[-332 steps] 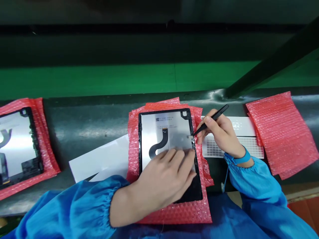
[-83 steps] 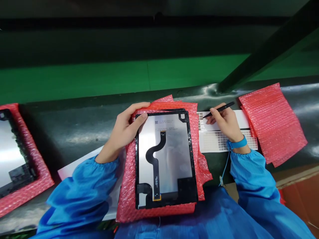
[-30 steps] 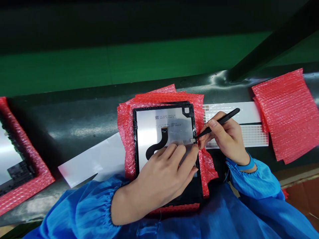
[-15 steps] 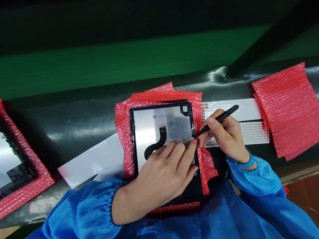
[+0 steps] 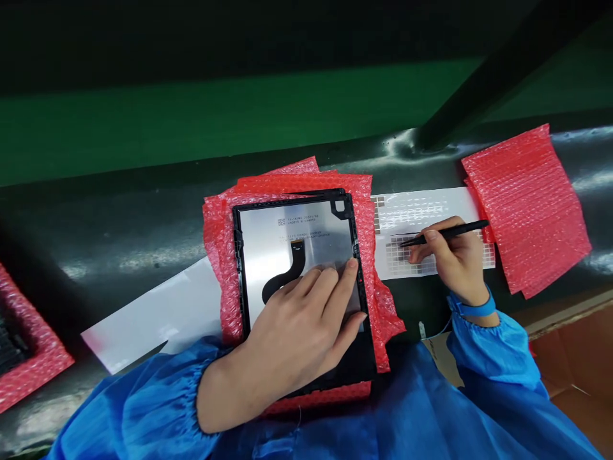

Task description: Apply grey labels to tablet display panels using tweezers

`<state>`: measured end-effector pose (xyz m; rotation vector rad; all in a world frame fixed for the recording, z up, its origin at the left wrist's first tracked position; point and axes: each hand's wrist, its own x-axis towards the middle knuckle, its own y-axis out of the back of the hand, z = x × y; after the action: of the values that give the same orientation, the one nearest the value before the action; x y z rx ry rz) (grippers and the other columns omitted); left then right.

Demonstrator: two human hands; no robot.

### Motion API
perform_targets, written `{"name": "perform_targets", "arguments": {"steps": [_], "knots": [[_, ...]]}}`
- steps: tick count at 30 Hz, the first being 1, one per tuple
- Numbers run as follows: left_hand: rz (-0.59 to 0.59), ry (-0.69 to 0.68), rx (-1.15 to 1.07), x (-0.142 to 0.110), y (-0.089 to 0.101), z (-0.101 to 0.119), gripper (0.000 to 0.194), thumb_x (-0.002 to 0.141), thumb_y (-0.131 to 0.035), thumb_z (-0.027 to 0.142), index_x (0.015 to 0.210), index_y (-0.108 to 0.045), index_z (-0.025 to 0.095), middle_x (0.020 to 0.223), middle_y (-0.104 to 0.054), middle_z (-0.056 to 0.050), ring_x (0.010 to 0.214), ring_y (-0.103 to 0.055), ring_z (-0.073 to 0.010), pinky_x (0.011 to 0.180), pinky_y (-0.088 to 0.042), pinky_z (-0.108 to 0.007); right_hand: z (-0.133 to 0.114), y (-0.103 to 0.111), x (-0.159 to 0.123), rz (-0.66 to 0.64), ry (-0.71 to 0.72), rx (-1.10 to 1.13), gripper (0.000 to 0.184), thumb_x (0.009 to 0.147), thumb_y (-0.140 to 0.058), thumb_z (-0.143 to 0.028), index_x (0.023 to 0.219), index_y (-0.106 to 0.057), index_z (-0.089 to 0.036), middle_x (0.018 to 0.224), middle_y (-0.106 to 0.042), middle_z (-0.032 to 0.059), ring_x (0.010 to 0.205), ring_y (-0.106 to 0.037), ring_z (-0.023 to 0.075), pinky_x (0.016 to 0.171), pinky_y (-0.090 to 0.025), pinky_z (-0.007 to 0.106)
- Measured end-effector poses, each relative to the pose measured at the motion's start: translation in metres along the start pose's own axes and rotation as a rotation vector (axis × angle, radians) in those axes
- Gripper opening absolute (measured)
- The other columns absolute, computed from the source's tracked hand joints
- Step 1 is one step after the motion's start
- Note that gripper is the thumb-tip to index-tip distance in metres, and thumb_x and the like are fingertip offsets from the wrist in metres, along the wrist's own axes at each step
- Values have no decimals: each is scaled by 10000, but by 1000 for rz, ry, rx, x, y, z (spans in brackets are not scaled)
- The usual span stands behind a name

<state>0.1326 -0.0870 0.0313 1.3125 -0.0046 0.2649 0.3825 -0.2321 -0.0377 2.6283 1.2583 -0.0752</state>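
By the near edge of the worktop [image 5: 119, 223], we are steadying the screen [image 5: 320, 252] with our left hand [image 5: 290, 335], thumb and forefinger spread, while our right hand [image 5: 457, 265] is pinching the black tool [image 5: 462, 230], ideally lightly, over the gridded sheet [image 5: 383, 265].

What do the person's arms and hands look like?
The left sleeve and right sleeve are bright blue, puffy and slightly shiny, bunched at their ends. The left hand and right hand wear no gloves. A blue wristband with a thin cord is on the right.
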Motion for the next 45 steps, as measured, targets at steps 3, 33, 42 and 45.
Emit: {"name": "perform_targets", "arguments": {"steps": [3,33,42,45], "knots": [[4,6,-4,1,1,0,504,1024,-580,289,1392,-578,-57,977,-687,-136,848,-717,-272,651,-624,-384,8,-3,4,-40,-10,-79,283,954,-767,-493,945,-621,-251,677,-760,1,570,-744,209,539,-606,329],[15,42,75,3,3,9,477,1025,-578,300,1351,-649,-41,960,-705,-128,842,-698,-258,650,-593,-352,-1,-11,20,-71,-98,15,450,908,-745,-650,815,-572,-245,606,-744,-8,443,-700,188,466,-601,313],[-32,114,70,-5,-9,21,539,1042,-586,356,1440,-620,-7,1021,-689,-129,907,-670,-265,678,-565,-370,8,-4,16,-64,-82,-101,365,932,-758,-564,880,-587,-246,636,-738,-6,490,-705,198,466,-587,317],[-38,105,60,-7,-10,20,551,1053,-558,354,1462,-595,-14,1015,-676,-130,912,-655,-268,691,-557,-381,11,-4,13,-58,-49,-119,359,943,-739,-572,879,-584,-255,616,-717,-17,493,-702,204,465,-580,327]]}}
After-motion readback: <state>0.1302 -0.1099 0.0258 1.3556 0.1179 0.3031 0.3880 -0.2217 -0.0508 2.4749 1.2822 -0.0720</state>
